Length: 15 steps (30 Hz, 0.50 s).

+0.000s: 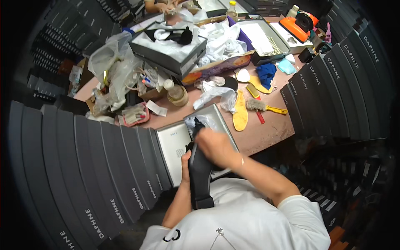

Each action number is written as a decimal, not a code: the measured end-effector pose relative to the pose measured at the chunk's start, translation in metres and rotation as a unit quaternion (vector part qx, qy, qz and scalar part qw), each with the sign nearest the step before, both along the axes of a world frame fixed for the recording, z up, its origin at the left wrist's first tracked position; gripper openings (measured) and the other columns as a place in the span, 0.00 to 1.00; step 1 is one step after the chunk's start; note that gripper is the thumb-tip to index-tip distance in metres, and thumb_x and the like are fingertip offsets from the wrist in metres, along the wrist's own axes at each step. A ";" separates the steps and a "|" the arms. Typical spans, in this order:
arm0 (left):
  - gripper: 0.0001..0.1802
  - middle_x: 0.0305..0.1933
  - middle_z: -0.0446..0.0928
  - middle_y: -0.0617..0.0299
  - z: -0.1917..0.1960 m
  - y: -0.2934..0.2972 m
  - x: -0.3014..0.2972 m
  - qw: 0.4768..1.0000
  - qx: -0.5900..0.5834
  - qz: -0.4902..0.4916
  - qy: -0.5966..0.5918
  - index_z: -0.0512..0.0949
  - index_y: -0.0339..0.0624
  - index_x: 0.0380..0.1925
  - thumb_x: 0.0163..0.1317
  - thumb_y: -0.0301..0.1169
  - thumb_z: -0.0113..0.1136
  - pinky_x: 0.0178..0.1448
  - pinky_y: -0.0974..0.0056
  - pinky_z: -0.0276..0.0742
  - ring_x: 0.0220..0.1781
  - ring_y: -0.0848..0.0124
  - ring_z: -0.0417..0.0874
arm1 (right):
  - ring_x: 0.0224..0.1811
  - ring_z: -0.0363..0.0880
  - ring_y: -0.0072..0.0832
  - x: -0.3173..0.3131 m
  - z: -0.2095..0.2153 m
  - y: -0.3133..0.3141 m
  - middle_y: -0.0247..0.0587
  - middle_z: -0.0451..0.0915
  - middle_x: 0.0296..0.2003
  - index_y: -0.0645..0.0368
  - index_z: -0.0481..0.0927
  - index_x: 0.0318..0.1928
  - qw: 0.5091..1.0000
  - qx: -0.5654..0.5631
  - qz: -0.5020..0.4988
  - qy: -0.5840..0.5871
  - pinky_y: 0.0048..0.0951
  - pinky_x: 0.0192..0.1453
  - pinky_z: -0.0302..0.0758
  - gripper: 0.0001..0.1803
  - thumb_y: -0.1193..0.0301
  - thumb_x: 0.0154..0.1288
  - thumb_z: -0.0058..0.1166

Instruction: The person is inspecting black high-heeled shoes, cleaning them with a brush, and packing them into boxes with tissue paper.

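White shirt (254,216) nearest, left hand (186,167) clamps black shoe (201,177) beneath right hand (214,146), whose blurred grip is unclear.

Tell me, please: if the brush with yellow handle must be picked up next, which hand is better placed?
Probably the right hand. It is nearer the brush, on the right of the table, while the left hand supports the black shoe. It must leave the shoe first, though.

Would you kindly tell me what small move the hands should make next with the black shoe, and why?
I would probably steady the black shoe with the left hand, since the right hand seems busy at its far part and the shoe appears held up rather than resting on the table.
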<state>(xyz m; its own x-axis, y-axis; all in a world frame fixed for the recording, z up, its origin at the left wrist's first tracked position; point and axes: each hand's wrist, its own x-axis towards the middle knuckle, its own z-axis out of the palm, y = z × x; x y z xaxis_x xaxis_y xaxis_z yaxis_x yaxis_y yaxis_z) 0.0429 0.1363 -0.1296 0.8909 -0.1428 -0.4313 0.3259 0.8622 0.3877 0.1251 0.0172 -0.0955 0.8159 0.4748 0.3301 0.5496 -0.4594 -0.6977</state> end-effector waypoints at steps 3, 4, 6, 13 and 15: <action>0.38 0.52 0.76 0.44 -0.014 0.022 -0.003 0.997 0.004 -0.062 -0.034 0.65 0.33 0.60 0.62 0.56 0.41 0.54 0.54 0.77 0.46 0.57 0.82 | 0.25 0.78 0.40 -0.063 0.013 0.009 0.42 0.74 0.23 0.56 0.75 0.32 0.986 -0.021 0.153 -0.068 0.36 0.27 0.76 0.04 0.72 0.54 0.53; 0.39 0.51 0.76 0.44 -0.011 0.015 -0.005 1.000 -0.021 -0.001 0.018 0.64 0.34 0.60 0.62 0.57 0.42 0.54 0.53 0.77 0.46 0.56 0.82 | 0.24 0.77 0.38 -0.036 0.010 0.012 0.41 0.72 0.22 0.56 0.73 0.29 0.988 -0.086 0.117 -0.048 0.35 0.25 0.75 0.06 0.71 0.51 0.55; 0.41 0.49 0.77 0.44 -0.014 0.011 -0.012 0.998 0.028 -0.054 -0.022 0.63 0.34 0.61 0.60 0.58 0.43 0.54 0.54 0.77 0.45 0.56 0.82 | 0.24 0.77 0.39 0.004 -0.013 0.008 0.41 0.73 0.23 0.57 0.74 0.30 0.995 -0.098 -0.016 0.015 0.36 0.28 0.75 0.06 0.70 0.52 0.53; 0.36 0.47 0.78 0.49 -0.010 0.012 -0.013 0.999 0.005 -0.004 -0.034 0.67 0.34 0.59 0.62 0.55 0.41 0.50 0.56 0.79 0.44 0.59 0.81 | 0.27 0.78 0.40 -0.024 -0.025 0.024 0.39 0.75 0.25 0.53 0.75 0.31 0.995 -0.079 0.060 0.020 0.39 0.34 0.78 0.04 0.67 0.57 0.52; 0.35 0.49 0.77 0.51 0.005 0.010 -0.008 0.993 0.054 0.095 0.047 0.67 0.34 0.58 0.63 0.53 0.42 0.50 0.56 0.78 0.45 0.60 0.81 | 0.32 0.78 0.44 -0.014 -0.001 0.016 0.45 0.78 0.29 0.54 0.79 0.39 0.973 -0.189 0.108 0.081 0.39 0.36 0.79 0.09 0.67 0.58 0.54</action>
